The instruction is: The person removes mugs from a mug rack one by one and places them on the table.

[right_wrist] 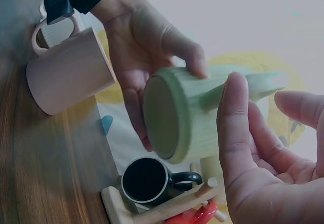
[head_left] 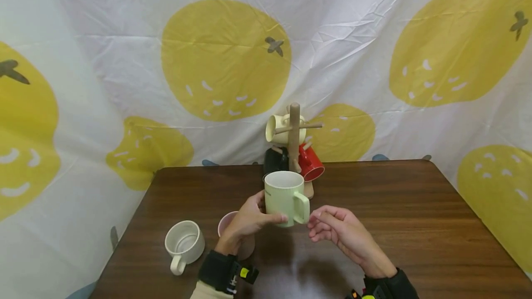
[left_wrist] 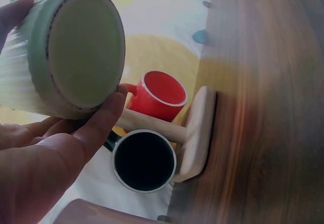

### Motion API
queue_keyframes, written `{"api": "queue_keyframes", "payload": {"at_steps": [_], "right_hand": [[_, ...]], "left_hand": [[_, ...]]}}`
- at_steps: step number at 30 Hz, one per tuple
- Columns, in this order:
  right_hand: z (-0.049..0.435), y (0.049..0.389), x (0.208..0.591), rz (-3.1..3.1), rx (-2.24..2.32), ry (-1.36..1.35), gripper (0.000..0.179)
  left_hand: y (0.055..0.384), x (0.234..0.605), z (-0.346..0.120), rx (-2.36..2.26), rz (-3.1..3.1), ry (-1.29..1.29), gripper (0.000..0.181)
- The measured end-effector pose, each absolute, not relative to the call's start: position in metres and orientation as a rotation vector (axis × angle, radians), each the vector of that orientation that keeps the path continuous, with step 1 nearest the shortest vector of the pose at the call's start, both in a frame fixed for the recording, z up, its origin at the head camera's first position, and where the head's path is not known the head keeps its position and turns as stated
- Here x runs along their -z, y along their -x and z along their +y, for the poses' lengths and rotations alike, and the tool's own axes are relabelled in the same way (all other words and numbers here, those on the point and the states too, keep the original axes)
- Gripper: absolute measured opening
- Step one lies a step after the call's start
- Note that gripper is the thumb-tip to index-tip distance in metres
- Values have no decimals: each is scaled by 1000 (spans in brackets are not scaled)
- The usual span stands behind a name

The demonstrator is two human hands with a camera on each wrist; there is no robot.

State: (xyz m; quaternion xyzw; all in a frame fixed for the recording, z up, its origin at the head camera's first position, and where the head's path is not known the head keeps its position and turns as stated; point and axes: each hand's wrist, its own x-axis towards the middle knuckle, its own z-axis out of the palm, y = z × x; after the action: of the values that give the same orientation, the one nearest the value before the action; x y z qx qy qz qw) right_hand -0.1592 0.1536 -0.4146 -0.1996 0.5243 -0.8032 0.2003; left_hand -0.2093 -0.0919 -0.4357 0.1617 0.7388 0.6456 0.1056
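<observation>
Pale green mug: the left hand (head_left: 251, 220) is holding the mug (head_left: 284, 197) above the table (head_left: 382, 197), in front of the wooden mug tree (head_left: 294, 140); its long axis is running roughly upright, mouth facing up.
Mug handle: the handle (head_left: 305, 207) is pointing toward the right hand (head_left: 345, 234), whose fingertips are sitting just beside it; whether they are touching, I cannot tell.
Nearer hand: the left is gripping the body from the side opposite the handle; the right is lying nearer the handle.
Left grip: the thumb is pressing the near wall while the fingers are wrapping behind and below.
Right grip: the fingers are bending loosely, with a gap showing between thumb and forefinger; they are holding nothing.
Mug tree: its pegs are carrying a cream mug (head_left: 278, 136) high up, with a black mug (head_left: 273, 161) and a red mug (head_left: 311, 165) lower down.
Left wrist view: it is showing the green mug's round underside and a fingertip reaching its edge, both hidden from the head view.
Right wrist view: it is revealing the handle of the pink mug (right_wrist: 71, 72), which the left arm is partly covering in the head view.
Head view only: the white cup's (head_left: 192, 243) open mouth is showing clearly, left of the pink mug.
</observation>
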Motion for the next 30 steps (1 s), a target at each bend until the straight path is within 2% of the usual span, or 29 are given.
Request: {"api": "queue_keyframes", "payload": {"at_steps": [14,22,30], "right_hand": [[150,160,413,1612,2251,415,17],[150,160,412,1595,2272,503,21],[146,159,411,1410,2229,702,27]], "left_hand": [[210,441,-90,-1835,2231,-486,68],[209,438,-90,-1829,2214,-490,72],[212,442,-89,-1787,2221,-525,73]]}}
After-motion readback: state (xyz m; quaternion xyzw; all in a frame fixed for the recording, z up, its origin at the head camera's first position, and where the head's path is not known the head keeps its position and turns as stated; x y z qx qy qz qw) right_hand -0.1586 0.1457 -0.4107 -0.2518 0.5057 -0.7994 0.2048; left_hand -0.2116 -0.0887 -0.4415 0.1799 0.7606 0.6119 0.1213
